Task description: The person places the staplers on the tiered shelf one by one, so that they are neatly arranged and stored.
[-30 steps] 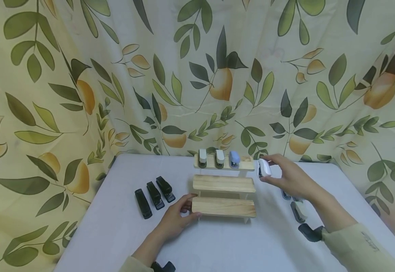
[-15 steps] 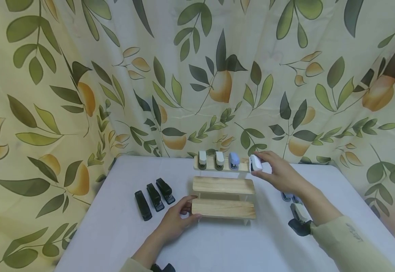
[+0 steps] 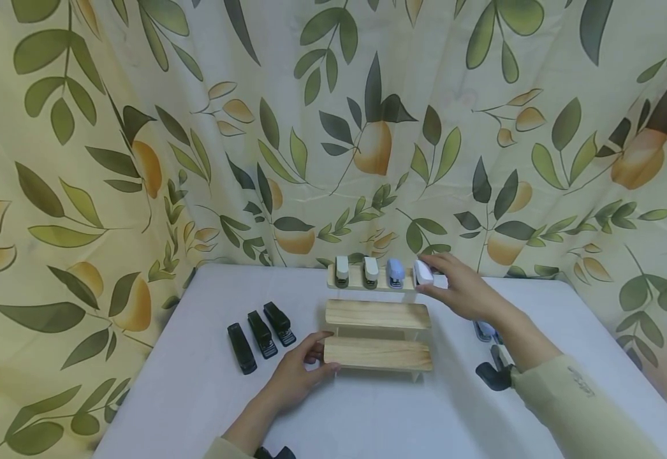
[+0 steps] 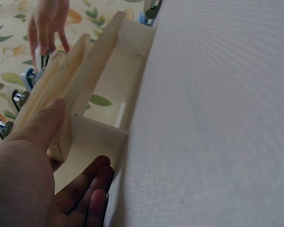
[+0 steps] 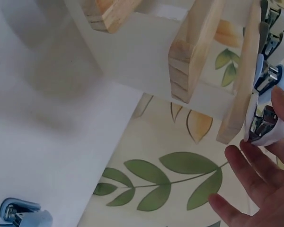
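Observation:
My right hand (image 3: 471,293) pinches a small white stapler (image 3: 423,273) at the right end of the top shelf of a three-step wooden display rack (image 3: 376,352). In the right wrist view this stapler (image 5: 270,132) is upright at the shelf, thumb on one side and fingertips on the other. Left of it on that shelf stand a blue stapler (image 3: 395,271) and two pale staplers (image 3: 370,270). My left hand (image 3: 299,376) holds the left end of the lowest step, the thumb (image 4: 49,120) on the wood and the other fingers curled beside the white side support.
Several staplers lie on the white-covered table (image 3: 196,408): black ones (image 3: 262,333) left of the rack, and a blue one (image 3: 484,331) with others partly hidden under my right forearm. A leaf-patterned curtain (image 3: 333,127) hangs behind the table.
My right hand has carried the white stapler leftward, from beside the rack onto the right end of the top shelf. My left hand has stayed on the lowest step.

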Tool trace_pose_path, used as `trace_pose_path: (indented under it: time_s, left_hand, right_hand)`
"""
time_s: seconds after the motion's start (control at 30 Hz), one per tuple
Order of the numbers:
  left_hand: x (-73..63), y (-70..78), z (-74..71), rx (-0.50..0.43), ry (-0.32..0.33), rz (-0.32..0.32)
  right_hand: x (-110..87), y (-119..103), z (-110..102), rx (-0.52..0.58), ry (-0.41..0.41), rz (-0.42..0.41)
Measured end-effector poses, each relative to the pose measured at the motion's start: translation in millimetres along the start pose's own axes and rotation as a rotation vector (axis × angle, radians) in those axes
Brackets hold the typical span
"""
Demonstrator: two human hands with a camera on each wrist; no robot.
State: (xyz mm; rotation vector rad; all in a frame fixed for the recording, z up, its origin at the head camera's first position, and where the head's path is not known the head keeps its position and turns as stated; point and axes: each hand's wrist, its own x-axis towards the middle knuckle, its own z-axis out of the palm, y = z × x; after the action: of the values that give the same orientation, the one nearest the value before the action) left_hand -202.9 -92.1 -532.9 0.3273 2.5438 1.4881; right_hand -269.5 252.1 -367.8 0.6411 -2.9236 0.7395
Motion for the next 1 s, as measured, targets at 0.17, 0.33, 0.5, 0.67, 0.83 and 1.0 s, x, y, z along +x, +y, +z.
trace_pose_path:
  time_s: [0.17, 0.33, 0.5, 0.67, 0.83, 1.0]
  left_hand:
    - [0.1, -0.9, -0.2, -0.001, -0.001, 0.001]
    - [-1.0, -0.5, -0.7, 0.000, 0.001, 0.012]
    - [-1.2, -1.0, -0.5, -0.004, -0.001, 0.012]
    - [-0.5, -1.4, -0.6, -0.013, -0.004, 0.006]
    - [0.1, -1.7, -0.4, -0.011, -0.002, 0.007]
    - [0.5, -2.1, -0.3, -0.015, -0.001, 0.004]
  right_hand:
    - [3.8, 1, 1, 0.029, -0.021, 0.014]
    - [6.7, 4, 2, 0.052, -0.027, 0.027]
    - [8.2, 4, 3, 0.079, -0.037, 0.040]
    - [9.5, 2, 4, 0.092, -0.043, 0.050]
    - [11.3, 4, 5, 0.121, -0.062, 0.069]
    - [12.1, 6, 5, 0.133, -0.074, 0.088]
